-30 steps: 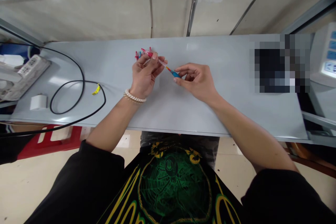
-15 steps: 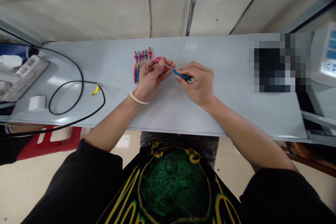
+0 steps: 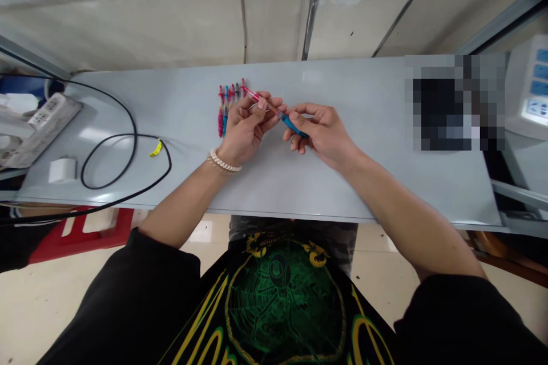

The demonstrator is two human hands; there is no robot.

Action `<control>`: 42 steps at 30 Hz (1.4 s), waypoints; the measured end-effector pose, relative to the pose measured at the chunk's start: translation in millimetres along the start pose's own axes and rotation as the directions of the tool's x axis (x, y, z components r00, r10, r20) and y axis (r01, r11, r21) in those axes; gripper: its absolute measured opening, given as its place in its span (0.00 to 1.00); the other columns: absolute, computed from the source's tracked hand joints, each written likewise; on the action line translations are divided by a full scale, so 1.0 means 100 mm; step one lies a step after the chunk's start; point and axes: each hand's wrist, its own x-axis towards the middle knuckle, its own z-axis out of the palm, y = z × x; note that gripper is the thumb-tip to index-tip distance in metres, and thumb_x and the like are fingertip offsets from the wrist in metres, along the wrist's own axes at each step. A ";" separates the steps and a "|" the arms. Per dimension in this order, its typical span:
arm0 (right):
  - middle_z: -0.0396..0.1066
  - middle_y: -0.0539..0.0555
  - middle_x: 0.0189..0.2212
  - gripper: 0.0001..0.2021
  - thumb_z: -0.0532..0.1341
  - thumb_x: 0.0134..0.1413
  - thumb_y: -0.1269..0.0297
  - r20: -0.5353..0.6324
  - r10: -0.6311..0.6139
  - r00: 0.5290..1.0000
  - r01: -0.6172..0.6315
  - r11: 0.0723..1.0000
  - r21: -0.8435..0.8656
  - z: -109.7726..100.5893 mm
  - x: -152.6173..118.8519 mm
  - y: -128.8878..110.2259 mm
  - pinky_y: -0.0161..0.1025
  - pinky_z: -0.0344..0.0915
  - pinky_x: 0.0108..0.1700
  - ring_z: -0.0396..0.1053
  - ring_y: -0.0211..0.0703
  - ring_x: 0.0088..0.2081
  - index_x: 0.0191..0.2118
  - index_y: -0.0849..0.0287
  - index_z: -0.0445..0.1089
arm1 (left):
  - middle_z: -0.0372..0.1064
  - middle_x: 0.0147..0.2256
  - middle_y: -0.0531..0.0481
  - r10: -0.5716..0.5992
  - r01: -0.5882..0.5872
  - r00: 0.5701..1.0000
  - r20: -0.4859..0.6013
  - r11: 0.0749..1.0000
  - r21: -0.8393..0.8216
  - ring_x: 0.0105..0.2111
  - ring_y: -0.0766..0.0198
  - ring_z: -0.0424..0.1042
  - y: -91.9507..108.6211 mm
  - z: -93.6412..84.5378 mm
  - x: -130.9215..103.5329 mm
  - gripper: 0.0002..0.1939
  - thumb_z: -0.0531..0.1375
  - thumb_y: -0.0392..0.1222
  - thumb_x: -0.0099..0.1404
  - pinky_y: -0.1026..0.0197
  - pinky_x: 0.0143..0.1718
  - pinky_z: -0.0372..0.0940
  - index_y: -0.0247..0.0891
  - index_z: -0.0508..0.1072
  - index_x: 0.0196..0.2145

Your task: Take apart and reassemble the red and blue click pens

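Observation:
A pen (image 3: 274, 109) with a pink-red upper end and a blue grip slants between my hands above the grey table. Its clear and pink part lies between the thumb and fingers of my left hand (image 3: 248, 125). The blue grip is pinched by the thumb and fingers of my right hand (image 3: 321, 132). Beyond my left hand, several pens lie side by side, among them a pink one (image 3: 220, 120) and a blue one (image 3: 225, 114); my fingers partly cover the others.
A black cable (image 3: 135, 148) with a yellow tag (image 3: 156, 149) loops across the table's left side. Near it are a white charger (image 3: 62, 170) and a power strip (image 3: 43, 125). A dark, pixelated object (image 3: 439, 114) lies at the right.
My right hand has shifted its grip on the pen's blue part, with its fingers now more spread underneath. My left hand has hardly moved.

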 end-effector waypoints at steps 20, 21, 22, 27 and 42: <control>0.79 0.49 0.32 0.29 0.64 0.65 0.30 -0.036 -0.380 0.924 0.329 0.841 -0.430 -0.03 0.00 0.21 0.39 0.76 0.32 0.78 0.41 0.28 0.52 0.52 0.70 | 0.83 0.47 0.45 -0.013 -0.004 0.995 -0.103 0.988 -0.156 0.62 0.50 0.81 0.07 0.09 -0.04 0.04 0.62 0.39 0.80 0.53 0.59 0.78 0.40 0.76 0.45; 0.79 0.49 0.33 0.29 0.65 0.64 0.31 -0.036 -0.446 0.894 0.373 0.788 -0.490 -0.04 0.00 0.21 0.40 0.76 0.35 0.78 0.41 0.30 0.52 0.52 0.70 | 0.83 0.46 0.45 -0.011 -0.008 0.995 -0.100 0.983 -0.181 0.60 0.52 0.82 0.08 0.09 -0.05 0.05 0.61 0.37 0.81 0.54 0.60 0.78 0.39 0.76 0.44; 0.78 0.49 0.34 0.27 0.64 0.66 0.32 -0.024 -0.509 0.861 0.408 0.718 -0.564 -0.05 -0.01 0.21 0.40 0.76 0.37 0.78 0.41 0.31 0.52 0.52 0.71 | 0.83 0.46 0.45 -0.010 -0.011 0.995 -0.100 0.979 -0.202 0.59 0.53 0.82 0.09 0.10 -0.06 0.06 0.60 0.36 0.81 0.55 0.60 0.77 0.39 0.76 0.44; 0.77 0.51 0.31 0.26 0.53 0.77 0.37 0.062 -0.594 0.802 0.416 0.481 -0.772 -0.10 -0.02 0.23 0.40 0.72 0.37 0.74 0.39 0.29 0.45 0.55 0.74 | 0.82 0.44 0.47 -0.008 -0.011 0.997 -0.082 0.974 -0.226 0.56 0.57 0.84 0.12 0.10 -0.07 0.07 0.60 0.35 0.81 0.56 0.61 0.76 0.38 0.77 0.43; 0.79 0.55 0.36 0.22 0.55 0.76 0.40 0.052 -0.473 0.879 0.335 0.538 -0.773 -0.07 -0.06 0.18 0.45 0.74 0.45 0.75 0.46 0.34 0.49 0.53 0.75 | 0.82 0.50 0.42 0.062 -0.065 0.992 -0.106 0.998 -0.022 0.62 0.45 0.80 0.06 0.03 0.00 0.07 0.66 0.46 0.78 0.49 0.56 0.81 0.41 0.76 0.43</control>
